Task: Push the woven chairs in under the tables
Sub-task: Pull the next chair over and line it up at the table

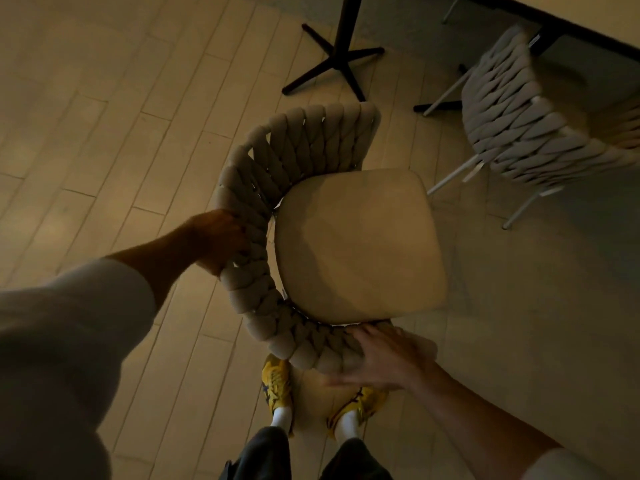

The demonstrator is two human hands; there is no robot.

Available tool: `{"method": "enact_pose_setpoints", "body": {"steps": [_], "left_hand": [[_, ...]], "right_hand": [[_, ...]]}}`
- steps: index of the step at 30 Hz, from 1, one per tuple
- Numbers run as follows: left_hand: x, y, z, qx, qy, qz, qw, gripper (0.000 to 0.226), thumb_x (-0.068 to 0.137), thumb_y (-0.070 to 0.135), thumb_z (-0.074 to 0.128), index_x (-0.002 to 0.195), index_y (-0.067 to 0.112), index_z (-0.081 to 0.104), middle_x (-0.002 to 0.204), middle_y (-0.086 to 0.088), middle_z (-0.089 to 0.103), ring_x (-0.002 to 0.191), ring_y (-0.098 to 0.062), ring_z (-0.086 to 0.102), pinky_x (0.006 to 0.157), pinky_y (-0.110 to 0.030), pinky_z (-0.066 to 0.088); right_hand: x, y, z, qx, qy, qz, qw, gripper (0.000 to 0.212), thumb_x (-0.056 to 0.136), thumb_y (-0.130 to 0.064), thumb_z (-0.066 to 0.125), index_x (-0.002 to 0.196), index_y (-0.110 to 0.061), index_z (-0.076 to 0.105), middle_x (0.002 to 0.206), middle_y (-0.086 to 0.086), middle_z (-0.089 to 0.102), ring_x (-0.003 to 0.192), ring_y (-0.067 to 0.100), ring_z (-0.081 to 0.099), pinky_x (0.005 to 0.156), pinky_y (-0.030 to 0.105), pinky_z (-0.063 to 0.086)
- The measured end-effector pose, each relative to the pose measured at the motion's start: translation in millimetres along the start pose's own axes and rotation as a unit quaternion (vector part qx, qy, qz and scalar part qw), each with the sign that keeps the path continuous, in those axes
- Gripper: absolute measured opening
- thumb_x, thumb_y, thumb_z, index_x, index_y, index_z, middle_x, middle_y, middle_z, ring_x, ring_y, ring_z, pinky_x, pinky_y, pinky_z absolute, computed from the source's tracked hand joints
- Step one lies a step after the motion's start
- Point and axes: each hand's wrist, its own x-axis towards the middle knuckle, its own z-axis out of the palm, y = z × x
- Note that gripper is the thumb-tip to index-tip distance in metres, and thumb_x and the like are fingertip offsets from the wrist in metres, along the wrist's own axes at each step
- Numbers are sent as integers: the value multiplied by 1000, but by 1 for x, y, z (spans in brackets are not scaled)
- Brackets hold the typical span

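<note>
A woven chair (356, 244) with a thick braided beige backrest and a pale seat cushion stands right in front of me on the plank floor. My left hand (221, 240) grips the left side of the curved backrest. My right hand (377, 358) clasps the near end of the backrest, fingers spread over the braid. A second woven chair (519, 123) stands at the upper right, tucked partly under a table edge (568, 26). A black cross-shaped table base (336, 57) rises just beyond the chair I hold.
My feet in yellow shoes (277, 386) stand directly behind the held chair. Pale plank floor stretches to the left and lower right. A dark table edge runs across the top right corner.
</note>
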Motion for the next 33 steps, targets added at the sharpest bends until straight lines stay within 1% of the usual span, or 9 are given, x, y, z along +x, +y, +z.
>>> {"method": "enact_pose_setpoints", "body": {"steps": [3,9,12,16,20,25,27,31,33], "left_hand": [[-12,10,-27,131,-20,-59,989,54,76,63,68,125,42,58,115,13,64,110,-15,58,105,-40,45],[-11,9,-26,135,11,-42,990,52,72,66,64,120,45,60,111,15,65,106,-14,59,94,-36,51],[-8,7,-21,140,21,-47,989,54,72,67,63,122,46,59,111,17,64,106,-12,57,93,-36,52],[-9,11,-18,146,32,-58,987,56,76,66,64,127,44,59,116,17,65,110,-12,58,98,-34,48],[-9,30,-1,105,59,-70,990,51,74,65,64,120,42,61,108,16,66,99,-11,58,94,-31,48],[-16,71,27,71,90,-82,990,52,74,62,65,120,37,64,108,12,68,98,-14,62,96,-35,47],[-19,97,34,59,118,-92,987,51,74,59,67,120,36,65,109,12,70,99,-14,64,96,-33,45],[-10,146,53,-28,141,-141,980,51,70,58,62,114,34,70,103,14,72,95,-12,67,97,-32,48],[3,178,59,-68,145,-161,974,48,71,56,61,110,31,72,97,11,72,89,-14,66,94,-35,49]], "right_hand": [[20,-61,-11,85,61,-29,994,126,52,-113,41,151,-35,41,155,-4,49,141,24,48,114,51,40],[76,-183,7,186,170,-9,968,113,74,-101,38,152,-19,37,150,14,51,135,35,51,109,52,44],[87,-202,32,161,213,41,963,86,97,-78,39,154,-14,33,149,22,50,131,41,53,109,56,45],[89,-192,47,78,250,23,965,63,107,-43,48,157,-10,32,137,27,60,118,42,63,99,54,54],[76,-179,63,-12,226,-3,974,56,95,-39,69,140,-11,52,102,19,76,82,32,75,73,45,62],[50,-146,86,-28,147,-56,987,55,81,-35,76,128,-16,55,73,7,74,55,22,70,50,30,51],[45,-128,93,-52,141,-78,986,59,80,-32,75,130,-16,48,73,7,73,57,25,70,48,30,45],[29,-82,104,-80,157,-118,977,57,101,-31,58,150,-20,30,102,18,74,90,40,71,73,46,54],[14,-46,106,-119,182,-138,966,63,96,-38,65,150,-25,36,99,10,75,87,33,72,69,41,55]]}}
